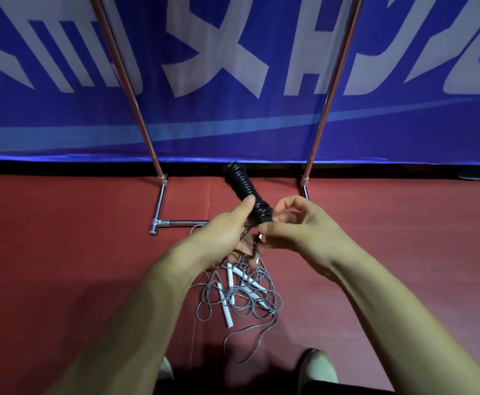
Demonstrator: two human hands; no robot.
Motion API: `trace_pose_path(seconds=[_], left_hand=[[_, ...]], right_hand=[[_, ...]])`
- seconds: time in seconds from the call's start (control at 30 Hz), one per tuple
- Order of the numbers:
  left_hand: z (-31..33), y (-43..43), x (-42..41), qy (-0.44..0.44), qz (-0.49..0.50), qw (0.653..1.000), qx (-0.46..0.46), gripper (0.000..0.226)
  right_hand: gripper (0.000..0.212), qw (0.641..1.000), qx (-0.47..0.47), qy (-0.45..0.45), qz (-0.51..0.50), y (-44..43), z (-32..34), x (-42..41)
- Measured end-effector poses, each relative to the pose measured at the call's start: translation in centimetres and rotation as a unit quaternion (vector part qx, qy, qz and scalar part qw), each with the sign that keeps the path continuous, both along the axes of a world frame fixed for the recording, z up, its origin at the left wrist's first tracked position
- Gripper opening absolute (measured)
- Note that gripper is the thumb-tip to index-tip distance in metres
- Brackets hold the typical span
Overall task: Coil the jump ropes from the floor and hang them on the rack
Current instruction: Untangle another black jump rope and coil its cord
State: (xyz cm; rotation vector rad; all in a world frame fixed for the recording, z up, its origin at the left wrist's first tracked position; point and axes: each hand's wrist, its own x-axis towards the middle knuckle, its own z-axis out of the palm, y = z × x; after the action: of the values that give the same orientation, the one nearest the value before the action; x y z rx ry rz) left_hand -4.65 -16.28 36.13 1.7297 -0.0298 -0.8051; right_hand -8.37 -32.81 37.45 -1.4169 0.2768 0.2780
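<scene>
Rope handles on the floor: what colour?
The handles are white, clearest in the head view.

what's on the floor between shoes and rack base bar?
Head view: a tangle of grey jump ropes with white handles. Left hand and right hand hold a black coiled rope above it.

A blue banner (233, 124) with large white characters filled the upper half of the frame, a pale blue stripe curving across its lower part. A black strip (62, 168) ran under its bottom edge, above the red floor (62, 252). Two light-coloured shoes showed at the bottom edge, one (317, 369) right of centre, the other (166, 370) left of it.
</scene>
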Motion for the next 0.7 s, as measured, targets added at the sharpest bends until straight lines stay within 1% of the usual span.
trace_pose_path(seconds=[0.07, 0.1, 0.17, 0.27, 0.33, 0.47, 0.57, 0.6, 0.67, 0.7], left_hand=[[0.0, 0.2, 0.0, 0.024, -0.005, 1.000, 0.011, 0.066], [0.1, 0.3, 0.0, 0.031, -0.012, 0.999, 0.014, 0.063], [0.5, 0.7, 0.0, 0.027, -0.041, 0.999, 0.021, 0.050], [1.1, 1.3, -0.3, 0.013, -0.099, 0.995, 0.031, 0.032], [1.2, 1.6, -0.3, 0.018, -0.117, 0.992, 0.042, 0.031], [0.6, 2.0, 0.0, 0.017, -0.110, 0.993, 0.051, 0.034], [0.2, 1.9, -0.1, -0.006, -0.123, 0.985, 0.119, 0.047], [0.3, 1.9, 0.0, -0.013, -0.133, 0.980, 0.147, 0.048], [0.7, 2.1, 0.1, -0.063, -0.179, 0.958, 0.217, 0.038], [1.1, 2.4, 0.2, -0.103, -0.209, 0.938, 0.256, 0.031]], right_hand=[[0.034, 0.996, -0.079, -0.027, 0.006, 0.1, -0.5, 0.0], [0.035, 0.994, -0.101, -0.039, 0.015, 0.2, -0.7, -0.1], [0.035, 0.986, -0.146, -0.074, 0.031, 0.5, -1.1, -0.1], [0.036, 0.949, -0.272, -0.146, 0.058, 0.8, -1.4, -0.4], [0.037, 0.928, -0.316, -0.182, 0.072, 1.1, -1.6, -0.5], [0.030, 0.896, -0.376, -0.226, 0.067, 1.4, -2.3, -0.5], [0.025, 0.874, -0.425, -0.229, 0.062, 1.3, -2.7, -0.3], [0.022, 0.868, -0.435, -0.228, 0.067, 1.2, -2.8, -0.3], [0.016, 0.860, -0.452, -0.225, 0.076, 1.1, -2.9, -0.4], [0.014, 0.859, -0.458, -0.218, 0.077, 0.9, -3.0, -0.3]])
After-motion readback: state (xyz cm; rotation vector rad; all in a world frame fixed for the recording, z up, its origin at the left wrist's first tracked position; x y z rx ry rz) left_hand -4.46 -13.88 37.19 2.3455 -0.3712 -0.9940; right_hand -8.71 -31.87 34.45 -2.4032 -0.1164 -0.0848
